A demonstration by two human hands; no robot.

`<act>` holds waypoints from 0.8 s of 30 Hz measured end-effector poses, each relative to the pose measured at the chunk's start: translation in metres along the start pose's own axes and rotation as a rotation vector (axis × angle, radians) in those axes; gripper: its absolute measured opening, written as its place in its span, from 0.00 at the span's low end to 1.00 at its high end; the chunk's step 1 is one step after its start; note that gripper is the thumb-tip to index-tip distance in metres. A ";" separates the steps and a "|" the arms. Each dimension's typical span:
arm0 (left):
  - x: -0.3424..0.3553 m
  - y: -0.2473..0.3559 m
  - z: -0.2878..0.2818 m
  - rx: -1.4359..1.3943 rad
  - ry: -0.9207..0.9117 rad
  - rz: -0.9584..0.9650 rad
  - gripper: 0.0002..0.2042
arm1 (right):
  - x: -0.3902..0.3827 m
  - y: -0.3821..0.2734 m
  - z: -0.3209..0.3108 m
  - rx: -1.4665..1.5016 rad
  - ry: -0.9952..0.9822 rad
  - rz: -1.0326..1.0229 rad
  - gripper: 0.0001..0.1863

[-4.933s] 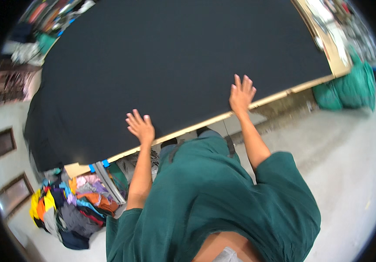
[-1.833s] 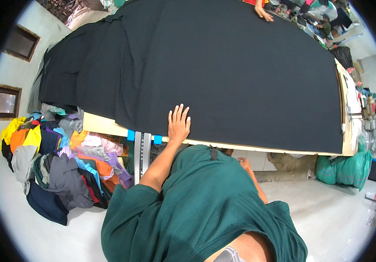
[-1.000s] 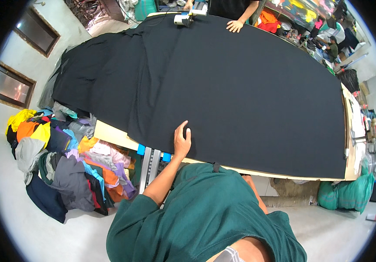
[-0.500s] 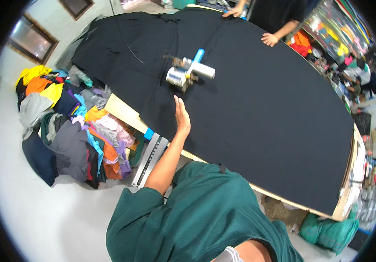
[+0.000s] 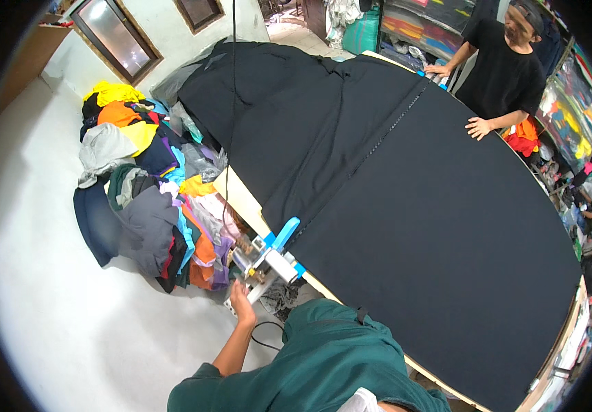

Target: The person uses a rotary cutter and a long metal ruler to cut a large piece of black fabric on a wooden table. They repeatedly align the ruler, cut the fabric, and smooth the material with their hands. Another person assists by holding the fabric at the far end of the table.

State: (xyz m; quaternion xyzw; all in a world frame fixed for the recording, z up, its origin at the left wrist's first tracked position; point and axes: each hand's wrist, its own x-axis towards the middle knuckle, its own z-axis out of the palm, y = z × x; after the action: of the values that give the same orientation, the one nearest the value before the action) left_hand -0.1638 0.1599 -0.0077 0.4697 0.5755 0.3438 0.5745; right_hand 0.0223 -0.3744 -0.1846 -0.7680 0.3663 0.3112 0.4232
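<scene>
My left hand (image 5: 243, 304) grips the lower end of a small fabric cutting machine (image 5: 266, 255) with a blue handle, which sits at the near edge of the table. A long cut line (image 5: 378, 141) runs from the machine across the black fabric (image 5: 433, 226) to the far side. A thin cord (image 5: 231, 130) hangs down to the machine from above. My right hand is hidden below my green shirt (image 5: 323, 364).
A heap of coloured clothes (image 5: 152, 192) lies on the floor left of the table. A person in a black shirt (image 5: 505, 65) stands at the far side with both hands on the fabric. Shelves of folded cloth (image 5: 577, 110) line the right. The table's wooden edge (image 5: 241, 196) shows beside the heap.
The cutting machine has come across the fabric to the near edge. My left hand, earlier flat on the cloth, now holds the machine. The view has swung left.
</scene>
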 end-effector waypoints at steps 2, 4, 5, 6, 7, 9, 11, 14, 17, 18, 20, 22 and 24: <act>0.000 0.013 -0.008 0.017 -0.036 -0.053 0.26 | 0.003 0.000 0.000 0.021 0.012 0.020 0.19; -0.001 0.022 -0.008 0.010 -0.086 -0.114 0.25 | 0.006 -0.004 -0.001 0.027 0.022 0.028 0.19; 0.001 0.024 -0.001 0.023 -0.162 -0.083 0.25 | 0.007 -0.004 0.000 0.034 0.025 0.038 0.19; 0.003 0.027 0.009 0.036 -0.235 -0.054 0.24 | 0.006 -0.006 0.001 0.039 0.032 0.043 0.19; 0.007 0.030 0.024 0.045 -0.308 -0.023 0.24 | 0.009 -0.010 0.004 0.042 0.028 0.041 0.19; 0.017 0.035 0.080 0.014 -0.490 -0.039 0.24 | 0.007 -0.011 0.006 0.067 0.044 0.059 0.19; 0.027 0.042 0.173 0.000 -0.637 -0.073 0.31 | 0.006 -0.009 0.008 0.112 0.074 0.085 0.19; 0.049 0.069 0.307 0.000 -0.931 0.009 0.34 | 0.003 -0.005 0.012 0.162 0.095 0.102 0.18; 0.030 0.113 0.425 0.024 -1.143 0.295 0.32 | -0.002 0.000 0.015 0.204 0.099 0.094 0.18; -0.002 0.133 0.462 0.043 -1.237 0.364 0.31 | -0.006 0.012 0.013 0.252 0.127 0.112 0.18; -0.079 0.163 0.506 0.009 -1.390 0.433 0.28 | -0.019 0.042 0.010 0.327 0.171 0.142 0.18; -0.136 0.163 0.508 0.038 -1.541 0.455 0.25 | -0.035 0.074 0.008 0.403 0.248 0.177 0.18; -0.179 0.157 0.494 0.181 -1.702 0.533 0.23 | -0.051 0.099 -0.001 0.450 0.431 0.201 0.18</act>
State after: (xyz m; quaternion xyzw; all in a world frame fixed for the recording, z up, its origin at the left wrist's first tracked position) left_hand 0.3271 -0.0277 0.1488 0.7271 -0.1485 -0.0456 0.6688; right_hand -0.0867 -0.3976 -0.1861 -0.6634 0.5812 0.0928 0.4621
